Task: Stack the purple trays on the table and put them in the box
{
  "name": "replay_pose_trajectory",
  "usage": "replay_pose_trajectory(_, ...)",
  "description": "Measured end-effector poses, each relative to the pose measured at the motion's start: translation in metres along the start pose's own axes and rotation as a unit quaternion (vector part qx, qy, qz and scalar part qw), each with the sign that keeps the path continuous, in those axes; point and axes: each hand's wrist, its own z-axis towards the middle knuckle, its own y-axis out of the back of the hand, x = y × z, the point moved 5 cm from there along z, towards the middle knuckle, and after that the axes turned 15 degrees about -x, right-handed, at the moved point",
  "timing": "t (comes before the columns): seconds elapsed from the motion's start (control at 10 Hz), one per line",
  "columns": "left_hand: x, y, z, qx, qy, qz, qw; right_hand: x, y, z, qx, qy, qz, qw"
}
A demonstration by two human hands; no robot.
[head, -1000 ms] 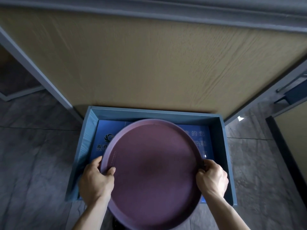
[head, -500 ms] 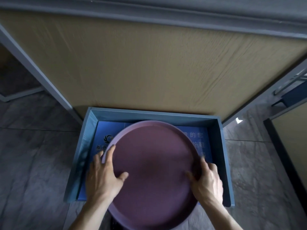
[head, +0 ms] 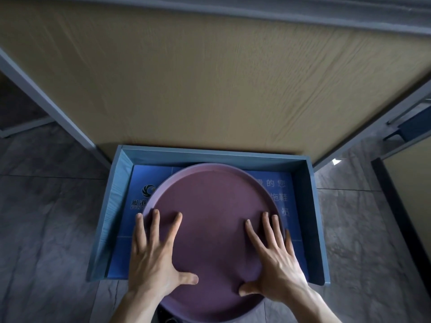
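A round purple tray [head: 210,206] lies in the shallow blue box [head: 312,206] on the floor, its far edge inside the box and its near edge sticking out past the box's open front. Whether more trays are stacked under it is hidden. My left hand [head: 156,259] rests flat on the tray's left part with fingers spread. My right hand [head: 275,259] rests flat on the right part, fingers spread too. Neither hand grips the rim.
The box stands against the edge of a tan wood-grain table [head: 210,78] with a grey frame. Grey stone floor tiles [head: 46,229] lie on both sides. A second tan panel [head: 410,183] stands at the right.
Both hands let go of the tray's rim and went flat onto its surface, fingers spreading. The tray slid a little farther into the box.
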Motion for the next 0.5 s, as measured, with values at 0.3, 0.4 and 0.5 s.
replay_pose_trajectory(0.3,0.001,0.005,-0.002,0.011,-0.002,0.004,1.0,0.001,0.007,-0.001,-0.003,-0.005,-0.008,1.0)
replay_pose_trajectory(0.4,-0.005,0.015,-0.001,0.032,0.011,-0.009,0.999,0.004,0.017,-0.002,-0.002,-0.015,-0.009,1.0)
replay_pose_trajectory(0.5,-0.01,0.03,-0.001,0.019,-0.003,-0.017,1.0,0.011,0.037,-0.001,-0.013,-0.016,0.01,1.0)
